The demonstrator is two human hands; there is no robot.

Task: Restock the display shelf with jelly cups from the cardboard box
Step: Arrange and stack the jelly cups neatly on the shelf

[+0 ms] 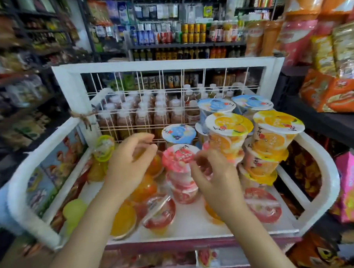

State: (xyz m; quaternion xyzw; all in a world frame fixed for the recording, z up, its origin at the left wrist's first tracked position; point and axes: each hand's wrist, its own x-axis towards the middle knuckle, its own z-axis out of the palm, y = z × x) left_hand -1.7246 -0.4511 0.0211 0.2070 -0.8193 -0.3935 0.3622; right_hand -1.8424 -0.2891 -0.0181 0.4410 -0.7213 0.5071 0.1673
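A white display shelf holds stacked jelly cups. A pink-lidded stack stands in the middle, orange-lidded stacks stand to its right, and blue-lidded cups stand behind. Small round jelly cups lie loose on the shelf's floor. My left hand hovers over the loose orange cups, fingers curled and apart, holding nothing. My right hand is by the pink stack's top cup, fingertips touching its rim; a firm grip does not show. No cardboard box is in view.
A white wire grid backs the shelf, with capped drink bottles behind it. Snack packs fill racks on the right and goods line dark shelves on the left. A lower tier with packets sits beneath the shelf.
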